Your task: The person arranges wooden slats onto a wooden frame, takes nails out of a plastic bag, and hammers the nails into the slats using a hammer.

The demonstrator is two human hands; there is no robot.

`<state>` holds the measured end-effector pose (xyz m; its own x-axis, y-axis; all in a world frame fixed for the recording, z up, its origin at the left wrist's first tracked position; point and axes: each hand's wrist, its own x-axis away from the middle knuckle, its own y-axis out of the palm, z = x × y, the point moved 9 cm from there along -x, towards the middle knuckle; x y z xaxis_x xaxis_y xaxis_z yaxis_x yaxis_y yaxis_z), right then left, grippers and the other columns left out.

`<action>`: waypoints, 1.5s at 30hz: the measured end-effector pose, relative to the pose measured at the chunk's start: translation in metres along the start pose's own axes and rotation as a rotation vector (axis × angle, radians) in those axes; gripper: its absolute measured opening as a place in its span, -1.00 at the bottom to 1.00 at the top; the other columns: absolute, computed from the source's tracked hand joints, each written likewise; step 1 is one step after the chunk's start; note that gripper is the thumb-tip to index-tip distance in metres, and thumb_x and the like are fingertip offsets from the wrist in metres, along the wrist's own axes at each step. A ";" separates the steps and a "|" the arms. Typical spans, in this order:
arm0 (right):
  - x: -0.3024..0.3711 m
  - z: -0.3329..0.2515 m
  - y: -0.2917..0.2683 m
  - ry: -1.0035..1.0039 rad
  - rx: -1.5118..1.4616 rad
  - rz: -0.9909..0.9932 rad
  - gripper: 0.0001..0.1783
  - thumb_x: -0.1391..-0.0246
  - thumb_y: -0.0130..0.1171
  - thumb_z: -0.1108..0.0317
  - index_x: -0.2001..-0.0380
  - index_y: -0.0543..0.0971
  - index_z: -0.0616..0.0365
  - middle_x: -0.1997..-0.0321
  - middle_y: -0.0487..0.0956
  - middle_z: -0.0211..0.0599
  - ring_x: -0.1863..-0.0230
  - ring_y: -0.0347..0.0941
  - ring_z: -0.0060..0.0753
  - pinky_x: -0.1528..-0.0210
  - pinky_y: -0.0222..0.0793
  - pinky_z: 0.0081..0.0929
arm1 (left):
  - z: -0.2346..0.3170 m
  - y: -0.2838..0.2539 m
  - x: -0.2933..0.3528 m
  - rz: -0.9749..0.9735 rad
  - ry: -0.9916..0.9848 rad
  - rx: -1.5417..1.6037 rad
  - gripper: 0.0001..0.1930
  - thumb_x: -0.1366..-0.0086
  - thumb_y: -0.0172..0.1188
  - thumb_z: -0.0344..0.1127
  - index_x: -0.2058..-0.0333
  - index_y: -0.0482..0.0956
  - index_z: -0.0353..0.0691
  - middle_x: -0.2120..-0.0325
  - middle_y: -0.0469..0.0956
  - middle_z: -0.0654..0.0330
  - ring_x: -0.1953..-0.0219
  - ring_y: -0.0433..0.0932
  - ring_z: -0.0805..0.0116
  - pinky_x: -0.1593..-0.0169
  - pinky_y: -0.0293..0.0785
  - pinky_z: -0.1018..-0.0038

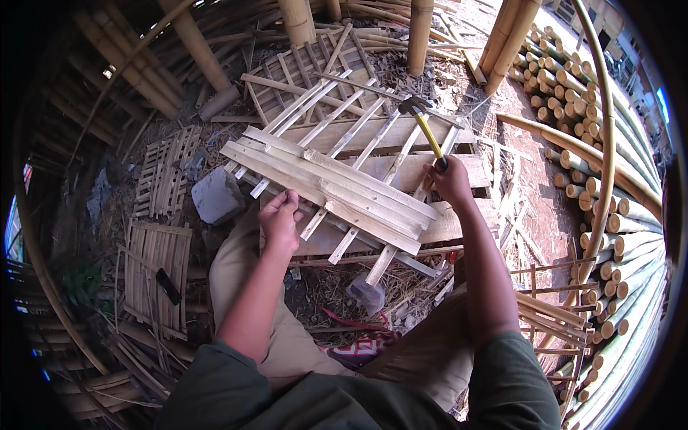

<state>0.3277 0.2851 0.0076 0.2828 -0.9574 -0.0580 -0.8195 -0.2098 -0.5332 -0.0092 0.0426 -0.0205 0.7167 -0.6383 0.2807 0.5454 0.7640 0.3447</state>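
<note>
My right hand (453, 180) is wrapped round the dark grip of a hammer (428, 133), its yellow shaft slanting up and its head raised over the far right of the slatted panel. The panel is made of several pale bamboo slats (315, 179) laid side by side across narrower crosspieces (358, 147). At the panel's near left edge, my left hand (281, 218) is closed in a pinch; what its fingertips hold is too small to make out. Under the panel is a low bench of wide boards (448, 172).
Another bamboo lattice (308, 68) lies beyond the bench. On the left are a grey block (217, 195), slatted panels (156, 269) and a dark phone-like object (168, 287). Cut bamboo poles (623, 236) are stacked on the right. Upright posts (419, 36) stand at the back.
</note>
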 end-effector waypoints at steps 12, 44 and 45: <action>0.074 -0.029 -0.017 0.388 -0.353 -0.111 -0.62 -0.02 0.39 0.32 0.60 0.33 0.03 0.51 0.54 -0.44 0.43 0.54 -0.53 0.34 0.49 -0.49 | 0.001 0.005 0.011 0.027 -0.026 -0.003 -0.91 -0.28 0.26 -0.44 0.24 0.64 -0.25 0.39 0.60 0.34 0.43 0.49 0.62 0.44 0.33 0.61; 0.043 -0.029 -0.027 0.439 -0.235 -0.133 -0.60 0.10 0.45 0.20 0.36 0.61 0.36 0.39 0.65 -0.14 0.41 0.63 -0.35 0.30 0.55 -0.49 | -0.022 0.015 0.036 0.160 -0.036 0.101 -0.85 -0.33 0.24 -0.33 0.17 0.63 -0.21 0.35 0.59 0.39 0.38 0.46 0.67 0.41 0.27 0.67; 0.047 -0.032 -0.031 0.440 -0.236 -0.135 -0.60 0.10 0.45 0.20 0.36 0.61 0.36 0.39 0.65 -0.14 0.41 0.63 -0.35 0.30 0.55 -0.49 | -0.025 0.015 0.036 0.162 -0.036 0.100 -0.85 -0.33 0.24 -0.33 0.17 0.63 -0.21 0.35 0.59 0.39 0.38 0.46 0.67 0.41 0.27 0.67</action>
<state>0.3504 0.2401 0.0479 0.1992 -0.9008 0.3858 -0.8945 -0.3279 -0.3038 0.0355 0.0335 -0.0274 0.7747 -0.5121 0.3711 0.3771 0.8451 0.3791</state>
